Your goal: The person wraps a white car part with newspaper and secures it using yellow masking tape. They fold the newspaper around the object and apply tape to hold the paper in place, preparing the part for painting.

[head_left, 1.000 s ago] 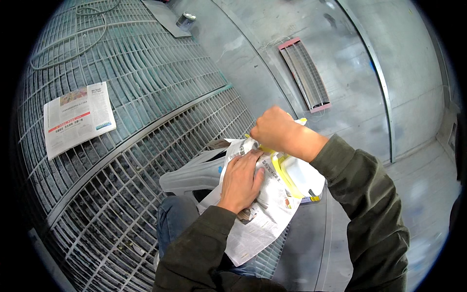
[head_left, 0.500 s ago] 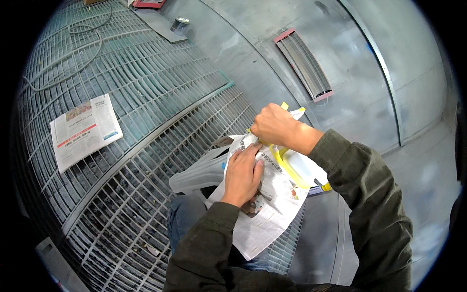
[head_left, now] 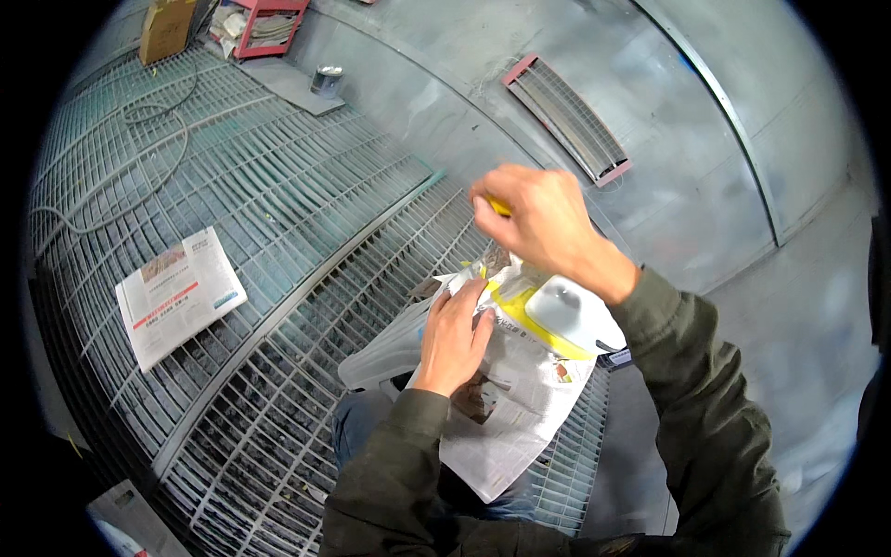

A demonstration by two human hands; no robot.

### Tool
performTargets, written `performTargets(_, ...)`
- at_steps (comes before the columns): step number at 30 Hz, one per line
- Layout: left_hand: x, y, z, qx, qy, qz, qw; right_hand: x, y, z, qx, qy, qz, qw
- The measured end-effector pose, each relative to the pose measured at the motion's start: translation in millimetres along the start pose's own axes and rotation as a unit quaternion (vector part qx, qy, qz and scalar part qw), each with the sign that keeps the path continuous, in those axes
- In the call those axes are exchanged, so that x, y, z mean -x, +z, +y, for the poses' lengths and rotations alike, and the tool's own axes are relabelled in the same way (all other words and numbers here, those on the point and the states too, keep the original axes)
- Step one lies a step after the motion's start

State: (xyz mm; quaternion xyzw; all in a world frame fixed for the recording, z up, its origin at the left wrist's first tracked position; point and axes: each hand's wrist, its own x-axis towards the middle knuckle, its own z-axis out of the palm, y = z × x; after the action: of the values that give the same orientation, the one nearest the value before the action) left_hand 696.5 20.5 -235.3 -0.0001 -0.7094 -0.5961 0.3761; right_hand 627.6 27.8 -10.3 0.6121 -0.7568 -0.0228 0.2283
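My left hand (head_left: 455,339) lies with its fingers stretched out on a sheet of newspaper (head_left: 520,408), pressing it down. Under the sheet's left side a smooth grey moulded part (head_left: 376,362) sticks out. Yellow masking tape (head_left: 534,325) runs along the sheet's upper edge, bordering a glossy white curved piece (head_left: 571,311). Above the paper my right hand (head_left: 543,213) is raised, its fingers closed on a bit of yellow tape (head_left: 499,207). How much tape the fist holds is hidden. A jeans-clad knee (head_left: 353,427) shows beneath the work.
Metal floor grating (head_left: 278,371) spreads below, with a folded newspaper (head_left: 186,297) on it at left. A hose (head_left: 139,167) curls farther back. A cardboard box (head_left: 167,30), red rack (head_left: 269,28) and tin can (head_left: 327,82) stand at the far side. A red-ended grille (head_left: 568,116) sits against the grey panels.
My right hand has lifted off the paper's upper edge, carrying yellow tape with it. My left hand stays on the newspaper. The view has shifted, showing more of the far side.
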Motion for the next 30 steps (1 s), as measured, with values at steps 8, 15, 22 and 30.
performTargets(8,-13.0,-31.2,3.5,0.105,-0.072,-0.129,0.983,99.4,-70.6,-17.2,-0.092,0.069,0.100,0.988)
performTargets(15,95.0,-7.3,-18.3,0.081,-0.181,0.030,0.980,240.7,-83.1,-29.3,-0.305,0.380,0.060,0.871)
performTargets(22,136.4,17.6,19.3,-0.112,-0.170,0.053,0.978,391.1,-23.2,-71.0,-0.374,0.540,0.097,0.748)
performTargets(30,216.5,108.6,61.1,-0.125,-0.167,-0.067,0.976,465.8,138.7,-147.2,-0.632,0.541,0.067,0.551)
